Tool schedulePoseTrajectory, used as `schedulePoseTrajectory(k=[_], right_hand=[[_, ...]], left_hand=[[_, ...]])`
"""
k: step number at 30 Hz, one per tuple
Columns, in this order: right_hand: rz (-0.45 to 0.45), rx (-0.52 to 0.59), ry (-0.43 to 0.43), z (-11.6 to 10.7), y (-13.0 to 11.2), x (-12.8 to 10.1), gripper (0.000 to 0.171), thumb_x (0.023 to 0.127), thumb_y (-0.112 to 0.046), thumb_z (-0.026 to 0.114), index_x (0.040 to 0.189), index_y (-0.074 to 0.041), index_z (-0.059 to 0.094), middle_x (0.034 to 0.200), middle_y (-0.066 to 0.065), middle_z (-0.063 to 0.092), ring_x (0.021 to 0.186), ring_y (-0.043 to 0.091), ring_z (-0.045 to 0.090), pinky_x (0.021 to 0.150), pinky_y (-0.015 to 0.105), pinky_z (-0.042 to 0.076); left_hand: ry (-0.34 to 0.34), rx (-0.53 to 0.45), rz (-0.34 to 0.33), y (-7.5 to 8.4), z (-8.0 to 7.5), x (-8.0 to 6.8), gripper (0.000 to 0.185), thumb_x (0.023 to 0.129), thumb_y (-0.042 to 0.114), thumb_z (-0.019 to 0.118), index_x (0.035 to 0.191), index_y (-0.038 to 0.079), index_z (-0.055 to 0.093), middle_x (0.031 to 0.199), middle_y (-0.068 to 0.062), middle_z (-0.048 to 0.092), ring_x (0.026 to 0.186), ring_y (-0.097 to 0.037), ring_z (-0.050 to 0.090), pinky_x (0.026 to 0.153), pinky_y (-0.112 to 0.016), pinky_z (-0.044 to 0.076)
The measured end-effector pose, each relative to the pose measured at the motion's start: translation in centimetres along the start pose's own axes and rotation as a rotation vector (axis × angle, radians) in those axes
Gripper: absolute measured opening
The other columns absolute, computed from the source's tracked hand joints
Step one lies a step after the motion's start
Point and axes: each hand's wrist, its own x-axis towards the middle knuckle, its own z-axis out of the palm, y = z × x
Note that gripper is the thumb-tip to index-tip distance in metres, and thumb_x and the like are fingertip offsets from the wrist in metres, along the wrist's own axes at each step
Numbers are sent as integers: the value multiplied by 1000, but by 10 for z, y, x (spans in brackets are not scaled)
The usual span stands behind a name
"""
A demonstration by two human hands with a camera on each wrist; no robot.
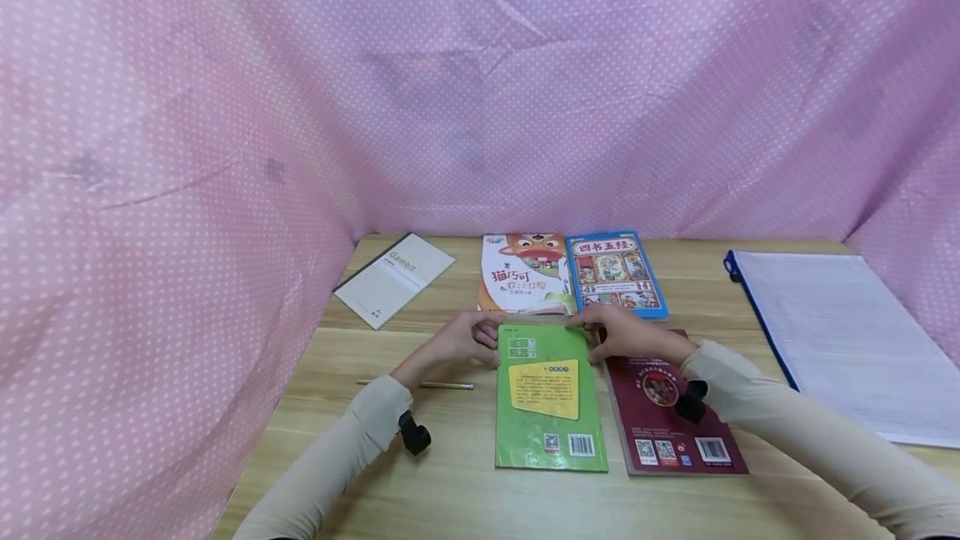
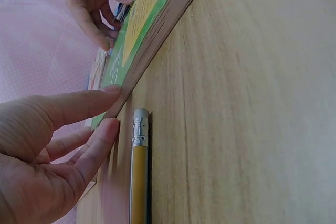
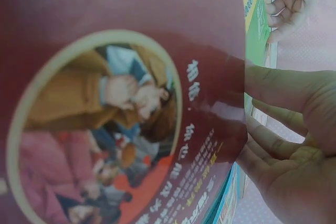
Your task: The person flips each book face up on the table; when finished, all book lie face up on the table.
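A green book (image 1: 546,423) with a yellow text panel lies back cover up in front of me, its barcode toward me. My left hand (image 1: 463,340) holds its far left corner; in the left wrist view, thumb and fingers meet the page edge. At the far right corner my right hand (image 1: 626,332) grips the book, its thumb on the side and fingers at the top edge. Under my right wrist lies a maroon book (image 1: 637,432), right beside the green one. A yellow pencil (image 2: 139,177) with an eraser end lies on the table below my left hand.
Behind the green book lie a white and orange picture book (image 1: 517,277) and a blue-bordered book (image 1: 618,273), side by side. A pale notebook (image 1: 397,277) lies slanted at the back left. At the right is a white zip folder (image 1: 847,340) with blue trim. Pink dotted cloth (image 1: 480,107) surrounds the wooden table (image 1: 420,490).
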Motion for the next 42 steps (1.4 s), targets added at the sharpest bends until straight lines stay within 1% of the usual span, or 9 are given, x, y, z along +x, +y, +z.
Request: schedulePoseTrajectory(k=[7,11,15,20,24,28,32,37,42], right_hand=[[-5,-31,9,2,-5,4,59,80,-5,84,136,-2,64,94,10,59,79,21,49,62,23,40],[-2,-39,7,3,-6,5,59,81,-5,84,136,0,63,94,10,58,79,19,48,62,22,40],[5,-41,10,3,-7,6,59,80,-5,84,136,0,63,94,9,57,80,18,46,63,23,40],[4,-53,17,4,-8,8,59,80,-6,85,135,0,64,96,8,59,83,18,46,65,23,40],[14,-53,20,4,-7,7,59,81,-7,84,135,2,63,99,8,60,83,19,47,64,23,40],[40,-62,26,6,-5,6,60,80,-8,85,135,1,63,102,7,60,83,19,48,63,23,42],[54,-62,39,9,-3,7,61,79,-8,86,136,-1,64,101,7,58,85,19,47,64,23,41],[53,-54,47,10,-5,8,61,79,-4,85,136,-1,64,98,7,56,85,20,47,64,24,40],[45,-30,50,10,-6,10,61,78,2,83,135,2,63,96,8,57,85,20,47,64,23,40]], left_hand=[[22,18,-13,1,-2,-3,72,76,-6,83,142,6,57,115,-12,64,100,-17,65,90,-27,58],[33,-5,-33,1,-2,-5,69,78,-5,82,142,8,58,117,-11,64,103,-19,64,93,-30,58],[47,-16,-43,0,-1,-6,66,80,-4,81,141,10,59,116,-10,65,103,-19,64,92,-30,58],[63,-9,-27,-1,-1,-6,64,82,-5,79,141,8,59,116,-11,65,102,-19,64,90,-30,58],[70,-14,-4,-3,-1,-6,67,80,-6,81,142,5,58,116,-13,65,102,-19,65,90,-28,59],[62,-34,-3,-5,-1,-7,73,77,-8,81,144,3,54,117,-15,66,103,-20,66,90,-28,60],[57,-32,-6,-5,0,-7,74,77,-9,80,145,0,52,117,-16,66,102,-19,67,89,-28,60],[59,-34,-4,-5,0,-7,74,76,-11,80,144,0,53,116,-16,65,101,-19,66,91,-28,60],[66,-22,0,-6,1,-6,74,77,-12,80,144,0,53,115,-15,65,100,-18,65,89,-27,60]])
